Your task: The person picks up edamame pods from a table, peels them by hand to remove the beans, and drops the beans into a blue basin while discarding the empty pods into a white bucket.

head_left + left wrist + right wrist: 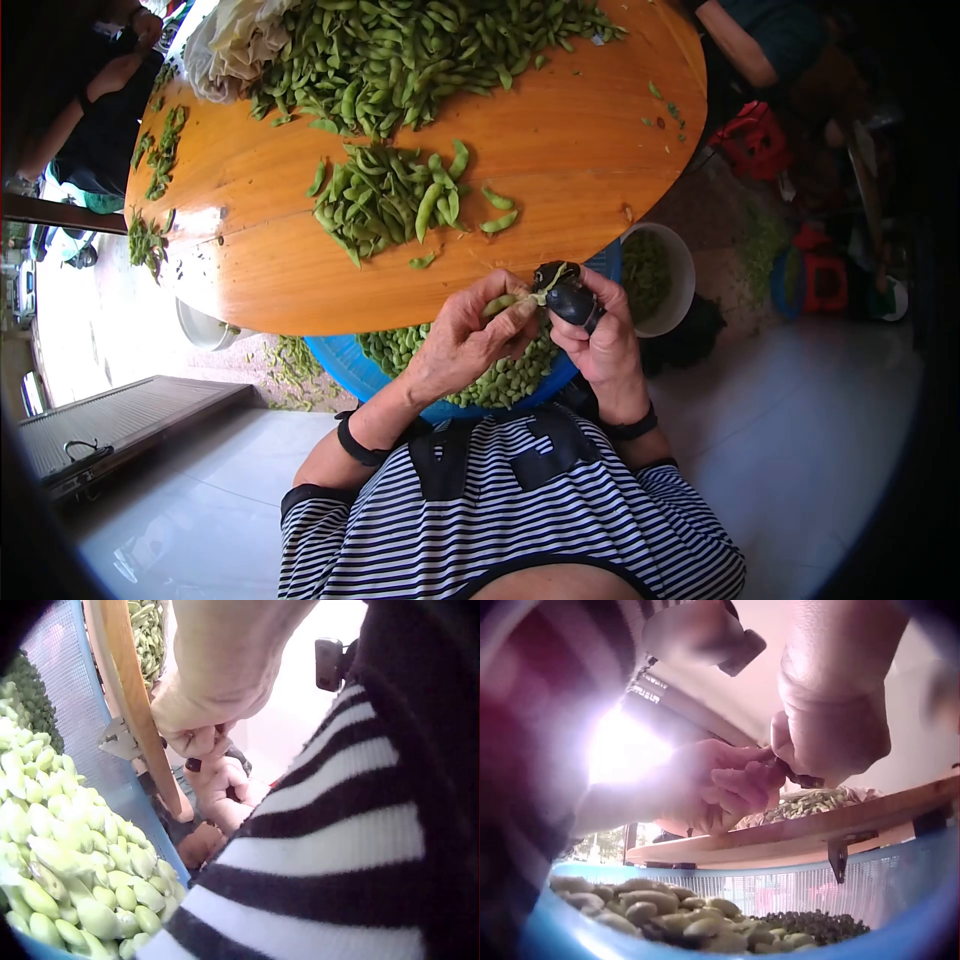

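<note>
My left hand (465, 335) pinches a green soybean pod (498, 304) between thumb and fingers, just off the table's near edge. Close against it, my right hand (605, 345) grips a rounded, shiny black tool (572, 302); its exact kind I cannot tell. A pale green strip (548, 287) lies across the tool's front, by the left fingertips. Below both hands sits a blue mesh basket (333, 362) of green pods (97, 892). In the right wrist view, the right hand (832, 727) covers most of the tool.
On the wooden table (560, 170) lie a big pod heap (400, 75), a smaller pile (375, 205) and a crumpled pale bag (235, 50). A white bucket (682, 280) stands to the right, a metal-slatted panel (130, 425) to the left. People sit at both far sides.
</note>
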`<state>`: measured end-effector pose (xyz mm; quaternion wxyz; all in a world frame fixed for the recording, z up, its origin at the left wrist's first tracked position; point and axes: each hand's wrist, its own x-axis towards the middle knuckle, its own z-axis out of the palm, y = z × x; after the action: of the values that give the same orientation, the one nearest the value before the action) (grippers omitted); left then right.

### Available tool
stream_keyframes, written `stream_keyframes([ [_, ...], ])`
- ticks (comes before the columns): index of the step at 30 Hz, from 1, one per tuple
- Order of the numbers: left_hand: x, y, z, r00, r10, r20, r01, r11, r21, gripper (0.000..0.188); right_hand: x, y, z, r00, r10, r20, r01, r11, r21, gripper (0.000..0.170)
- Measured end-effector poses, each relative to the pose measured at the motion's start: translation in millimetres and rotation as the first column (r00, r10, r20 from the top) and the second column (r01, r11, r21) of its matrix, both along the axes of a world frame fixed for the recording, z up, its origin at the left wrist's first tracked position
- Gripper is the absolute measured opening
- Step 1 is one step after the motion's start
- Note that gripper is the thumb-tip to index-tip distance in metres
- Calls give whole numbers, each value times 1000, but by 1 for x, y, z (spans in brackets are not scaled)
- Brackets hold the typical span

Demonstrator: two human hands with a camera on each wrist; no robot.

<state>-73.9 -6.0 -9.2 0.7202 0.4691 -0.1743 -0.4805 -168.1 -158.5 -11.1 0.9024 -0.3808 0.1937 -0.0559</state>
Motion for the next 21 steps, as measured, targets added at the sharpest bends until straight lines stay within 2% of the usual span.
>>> stream_keyframes([
  [1,-1,0,0,999,-3,-32,2,1000,-31,16,-1,1,5,1000,-3,1,3,1000,1,31],
  [2,-2,0,-1,999,-5,-32,4,1000,-30,16,-2,4,13,999,-33,-36,26,986,-163,30],
  [3,-2,0,-3,997,-54,54,53,998,20,17,-3,6,17,995,-68,-67,43,945,-324,29],
  [4,-1,0,-1,985,-106,138,97,993,72,18,-7,4,16,995,-71,-66,46,945,-323,29],
  [5,-1,2,5,939,-165,301,98,970,223,25,-14,-2,15,988,-140,-58,99,884,-456,28],
  [6,0,3,5,939,-165,303,98,970,224,25,-22,-10,15,978,-206,-40,145,802,-579,28],
  [7,1,6,3,774,-220,593,82,965,251,27,-32,-21,15,944,-319,-87,178,711,-680,26],
  [8,2,8,2,521,-262,812,58,960,273,29,-43,-37,15,894,-432,-117,193,606,-771,25],
  [9,5,8,9,476,-331,815,79,939,335,23,-52,-56,16,871,-473,-134,89,420,-903,26],
  [10,9,9,11,476,-332,815,80,939,336,23,-61,-74,17,844,-518,-141,-32,212,-977,27],
  [11,15,9,13,487,-301,820,96,952,292,20,-68,-86,19,808,-555,-200,-227,21,-974,31],
  [12,21,8,16,498,-270,824,111,962,248,17,-75,-96,21,761,-601,-243,-414,-162,-896,35],
  [13,29,6,25,459,-226,859,-30,963,269,14,-81,-102,18,781,-584,-221,-400,-196,-895,39],
  [14,34,0,29,411,-136,901,-225,943,245,14,-82,-102,19,781,-584,-221,-400,-196,-895,39],
  [16,51,-12,25,198,-114,974,-427,884,190,15,-76,-95,28,812,-544,-211,-355,-173,-919,34],
  [17,53,-15,20,196,-114,974,-427,884,190,15,-72,-93,19,838,-521,-163,-243,-88,-966,27],
  [18,55,-20,12,102,-165,981,-457,868,193,14,-66,-87,16,877,-470,-101,-160,-87,-983,26],
  [19,55,-22,8,8,-217,976,-486,852,194,14,-57,-78,16,914,-396,-88,-88,18,-996,27],
  [20,54,-23,7,6,-219,976,-484,853,195,14,-48,-68,17,944,-322,-65,-24,130,-991,28],
  [21,53,-23,7,14,-227,974,-483,851,205,16,-40,-57,20,962,-251,-113,-28,320,-947,31],
])
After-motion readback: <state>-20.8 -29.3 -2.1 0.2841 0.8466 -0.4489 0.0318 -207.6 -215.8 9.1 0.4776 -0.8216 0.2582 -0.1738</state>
